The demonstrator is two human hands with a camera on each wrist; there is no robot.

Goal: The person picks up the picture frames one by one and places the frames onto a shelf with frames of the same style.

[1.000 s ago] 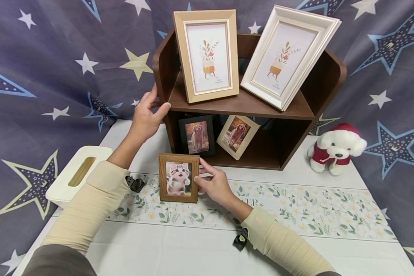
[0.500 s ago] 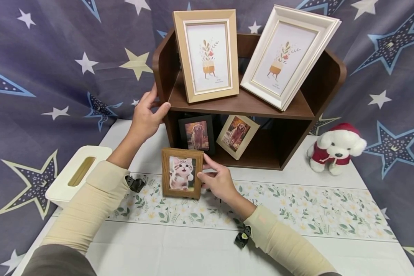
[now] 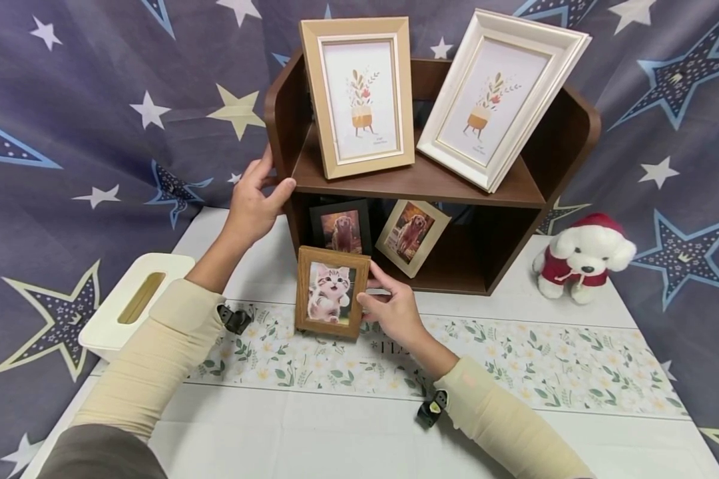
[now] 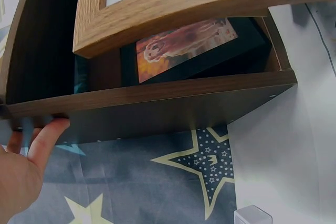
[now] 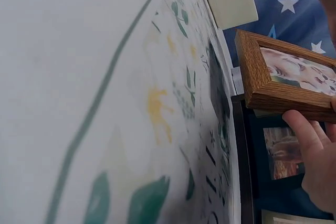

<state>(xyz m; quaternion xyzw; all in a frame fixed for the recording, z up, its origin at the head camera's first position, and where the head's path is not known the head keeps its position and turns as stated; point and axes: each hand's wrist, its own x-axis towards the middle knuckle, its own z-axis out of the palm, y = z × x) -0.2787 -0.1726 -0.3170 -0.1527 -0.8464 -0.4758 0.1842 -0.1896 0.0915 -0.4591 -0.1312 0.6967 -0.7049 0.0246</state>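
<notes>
My right hand (image 3: 395,309) pinches the right edge of a brown wooden photo frame (image 3: 302,286) with a kitten picture. The frame is lifted above the table, slightly tilted, just in front of the shelf's lower compartment. In the right wrist view, thumb and fingers hold the wooden frame (image 5: 257,77) by its side. My left hand (image 3: 254,206) rests against the outer left side of a dark brown two-tier shelf (image 3: 419,186), thumb near its front edge. Inside the lower compartment stand a black photo frame (image 3: 365,223), partly hidden, and a tilted beige photo frame (image 3: 436,233), both with dog pictures.
On the upper tier stand a tan photo frame (image 3: 329,100) and a tilted white photo frame (image 3: 530,113). A white tissue box (image 3: 110,319) lies left, and a plush dog (image 3: 584,259) sits right of the shelf. A floral runner (image 3: 545,366) crosses the white table.
My right hand has moved the kitten photo frame up and to the right, closer to the lower compartment, so it now covers part of the black frame. The left hand has stayed put.
</notes>
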